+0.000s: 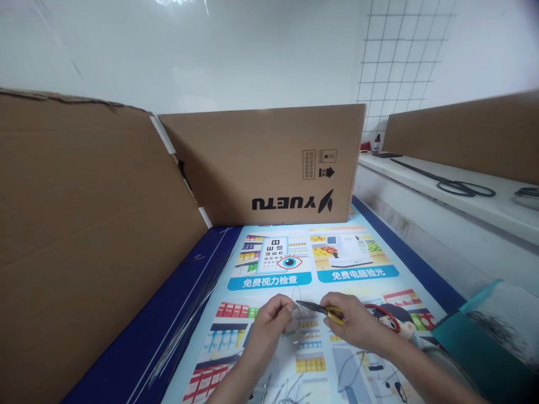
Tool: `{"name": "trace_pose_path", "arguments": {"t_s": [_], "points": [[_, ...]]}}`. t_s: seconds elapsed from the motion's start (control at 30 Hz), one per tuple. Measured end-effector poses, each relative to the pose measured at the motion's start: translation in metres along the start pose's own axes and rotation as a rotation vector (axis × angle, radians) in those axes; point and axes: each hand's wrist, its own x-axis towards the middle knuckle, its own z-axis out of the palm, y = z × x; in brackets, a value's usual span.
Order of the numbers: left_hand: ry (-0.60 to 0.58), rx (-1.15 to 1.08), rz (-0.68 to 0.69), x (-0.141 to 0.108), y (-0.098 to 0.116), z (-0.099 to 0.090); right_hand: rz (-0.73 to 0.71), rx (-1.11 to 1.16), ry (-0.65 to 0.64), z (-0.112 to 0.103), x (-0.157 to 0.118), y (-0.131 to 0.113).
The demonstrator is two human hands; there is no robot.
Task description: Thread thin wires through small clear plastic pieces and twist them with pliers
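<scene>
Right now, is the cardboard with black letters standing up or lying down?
Standing up: the cardboard rises from its bottom edge on the table.

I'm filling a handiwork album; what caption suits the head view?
Left hand pinching a fine strand, right hand holding a yellow-handled tool beside it, above a printed sheet.

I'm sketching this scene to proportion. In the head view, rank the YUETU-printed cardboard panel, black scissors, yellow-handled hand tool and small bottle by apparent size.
Largest to smallest:
1. YUETU-printed cardboard panel
2. Black scissors
3. Yellow-handled hand tool, partly hidden by the right hand
4. Small bottle
</scene>
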Motion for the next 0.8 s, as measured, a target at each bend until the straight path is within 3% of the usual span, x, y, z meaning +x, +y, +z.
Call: {"name": "trace_pose_path", "arguments": {"t_s": [0.23,0.5,0.8], "points": [[-0.079,-0.061,-0.077,0.0,0.0,0.001,0.014,-0.02,-0.013,0.002,-0.001,-0.002],[0.018,-0.014,-0.011,0.0,0.001,0.003,0.015,-0.024,0.011,0.009,-0.002,0.0],[-0.015,0.026,-0.023,0.003,-0.003,-0.001,0.024,0.012,0.072,0.013,-0.002,-0.004]]}}
